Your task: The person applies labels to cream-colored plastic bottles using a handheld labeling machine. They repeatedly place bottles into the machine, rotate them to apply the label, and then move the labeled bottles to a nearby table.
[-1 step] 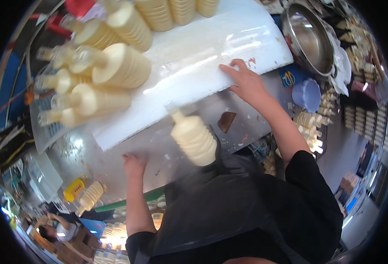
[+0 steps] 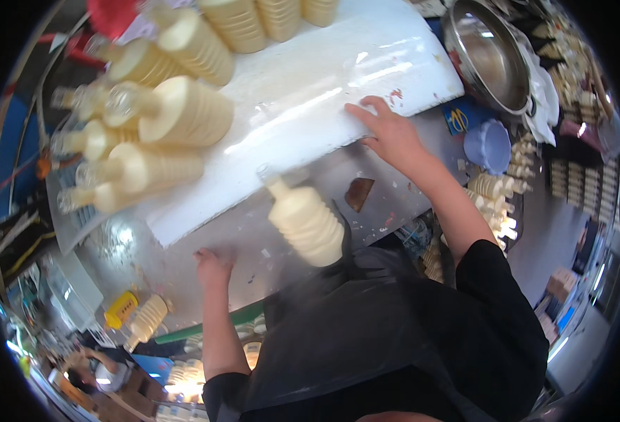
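Note:
A ribbed, cream-coloured bottle [image 2: 305, 226] with a clear narrow neck is over the grey metal table [image 2: 253, 246], close to my black apron. Neither hand touches it. To its upper right, my right hand [image 2: 393, 133] is open, thumb and fingers spread, at the near edge of a white board [image 2: 303, 105]. My left hand [image 2: 215, 269], over the table left of the bottle, is empty. Its fingers are slightly blurred but look apart. Several similar bottles [image 2: 187, 109] crowd the board's left end and far side.
A brown scrap [image 2: 359, 193] lies on the table. Right of the board are a steel basin [image 2: 493, 60] and a lavender bucket [image 2: 488, 146]. A yellow container [image 2: 120, 309] and another ribbed bottle [image 2: 147, 318] are at lower left. Beyond them is another person [image 2: 102, 367].
The whole view has shifted slightly, with the board and its bottles a little farther left and lower. Both hands keep nearly the same pose, and the near bottle is still untouched.

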{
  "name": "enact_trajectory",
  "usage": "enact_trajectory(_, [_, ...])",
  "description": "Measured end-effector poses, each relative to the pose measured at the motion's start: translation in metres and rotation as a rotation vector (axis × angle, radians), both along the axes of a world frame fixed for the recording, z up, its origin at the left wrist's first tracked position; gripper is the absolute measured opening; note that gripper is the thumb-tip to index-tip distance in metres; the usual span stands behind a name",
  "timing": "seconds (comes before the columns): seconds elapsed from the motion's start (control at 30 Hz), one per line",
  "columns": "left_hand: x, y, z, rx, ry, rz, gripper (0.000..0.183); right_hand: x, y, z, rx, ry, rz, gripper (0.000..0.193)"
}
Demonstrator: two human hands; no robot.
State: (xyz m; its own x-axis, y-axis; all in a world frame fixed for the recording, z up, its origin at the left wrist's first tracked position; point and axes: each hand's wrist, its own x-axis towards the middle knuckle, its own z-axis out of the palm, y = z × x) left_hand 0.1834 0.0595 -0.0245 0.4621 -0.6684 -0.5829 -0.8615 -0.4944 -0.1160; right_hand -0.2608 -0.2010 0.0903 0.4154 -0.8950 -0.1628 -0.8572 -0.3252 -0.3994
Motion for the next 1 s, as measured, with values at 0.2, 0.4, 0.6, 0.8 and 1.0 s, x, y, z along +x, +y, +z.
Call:
enact_trajectory(0.2, [0.006,0.000,0.011,0.102,0.050,-0.098,0.095,-0.072,0.148,-0.004,-0.291,-0.278,-0.232,0.038])
enact_trajectory(0.4, [0.006,0.009,0.007,0.122,-0.026,-0.133,0.105,-0.171,0.354,-0.086,0.586,0.202,-0.495,0.037])
enact_trajectory(0.6, [0.003,0.002,0.012,0.145,-0.046,-0.169,0.102,-0.211,0.478,-0.208,1.055,0.464,-0.292,0.025])
enact_trajectory(0.8, [0.021,0.019,0.001,0.084,-0.052,-0.231,0.095,-0.149,0.419,-0.259,0.826,0.293,-0.131,0.026])
enact_trajectory(1.0, [0.013,0.016,0.008,0.063,-0.035,-0.212,0.090,-0.127,0.463,-0.377,0.952,-0.274,-0.635,0.040])
